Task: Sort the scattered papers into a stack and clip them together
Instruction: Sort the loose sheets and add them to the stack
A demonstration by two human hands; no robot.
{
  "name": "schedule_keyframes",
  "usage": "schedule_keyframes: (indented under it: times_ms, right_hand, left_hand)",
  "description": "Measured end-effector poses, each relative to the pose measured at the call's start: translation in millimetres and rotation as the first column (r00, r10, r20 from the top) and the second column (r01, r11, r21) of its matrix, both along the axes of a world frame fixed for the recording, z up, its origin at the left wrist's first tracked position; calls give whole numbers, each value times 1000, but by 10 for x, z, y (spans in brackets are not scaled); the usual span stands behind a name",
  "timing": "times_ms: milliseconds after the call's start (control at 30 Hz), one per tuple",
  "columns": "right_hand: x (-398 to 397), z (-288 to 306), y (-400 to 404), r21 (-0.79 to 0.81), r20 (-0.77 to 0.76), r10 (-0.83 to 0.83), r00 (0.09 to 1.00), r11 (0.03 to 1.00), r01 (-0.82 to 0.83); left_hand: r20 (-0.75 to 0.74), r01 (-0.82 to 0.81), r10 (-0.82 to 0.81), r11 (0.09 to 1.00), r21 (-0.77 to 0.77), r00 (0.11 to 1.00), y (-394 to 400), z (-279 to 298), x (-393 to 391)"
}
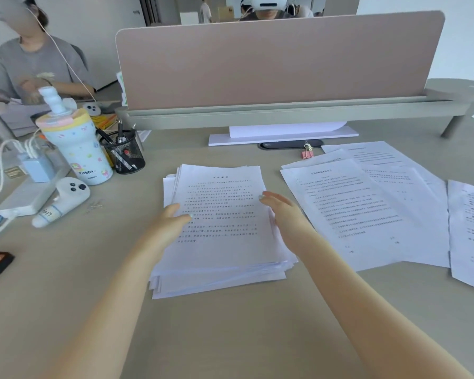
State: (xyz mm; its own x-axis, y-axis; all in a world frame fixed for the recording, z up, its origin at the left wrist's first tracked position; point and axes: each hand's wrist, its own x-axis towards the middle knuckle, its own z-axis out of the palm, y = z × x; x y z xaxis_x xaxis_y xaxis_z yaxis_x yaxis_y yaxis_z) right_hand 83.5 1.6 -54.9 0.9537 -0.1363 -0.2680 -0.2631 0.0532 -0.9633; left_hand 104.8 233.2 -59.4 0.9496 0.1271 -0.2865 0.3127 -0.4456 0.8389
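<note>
Both hands are sitting flat and relaxed on the stack (219,222) mid-desk, left hand (173,220) on its left edge, right hand (282,209) on its right. Loose sheets (367,203) are lying toward the right edge, nearer the right hand.

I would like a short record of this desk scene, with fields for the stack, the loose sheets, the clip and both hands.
stack: paper stack at desk centre, edges uneven
loose sheets: loose papers spread to the right of the stack, overlapping
clip: pink binder clip beyond the loose papers, untouched
left hand: left hand open, resting on the stack's left edge
right hand: right hand open, at the stack's right edge
</note>
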Motion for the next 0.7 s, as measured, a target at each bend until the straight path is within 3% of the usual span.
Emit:
schedule_keyframes:
  times_ms: [67,133,167,200,267,367,433,533,600,700]
  right_hand:
    - [-42,43,-11,6,56,-38,998,999,37]
    - [-113,38,-107,-80,153,-105,983,990,118]
    - [-150,14,-200,-144,212,-126,969,977,158]
    - [-198,-4,-319,-198,264,-140,954,960,196]
    - [-264,-33,-638,-313,338,-156,928,911,267]
    - [-305,-68,-1284,-488,359,-197,912,793,364]
    - [-323,-88,-1761,-626,295,-249,923,679,383]
    - [-420,-143,-2366,-890,51,-293,955,421,177]
    - [-490,-182,-2547,-953,-53,-266,962,301,30]
    - [-508,-242,-2558,-963,-41,-198,979,271,14]
  left_hand:
    - [14,0,-3,978,210,1000,-115,50,-24]
    - [74,5,-47,877,481,996,-271,75,-56]
    - [144,0,-84,865,502,986,-400,94,-81]
    - [217,18,-124,900,435,968,-570,114,-104]
    - [277,113,-152,982,153,949,-1013,203,-197]
    - [41,214,-212,931,-295,976,-1726,305,-258]
    - [-110,140,-225,850,-507,968,-2121,366,-255]
    - [-222,3,-187,771,-637,957,-2455,427,-120]
    - [-265,-52,-171,745,-665,949,-2560,464,2]
    - [-317,-119,-115,766,-631,942,-2670,465,259]
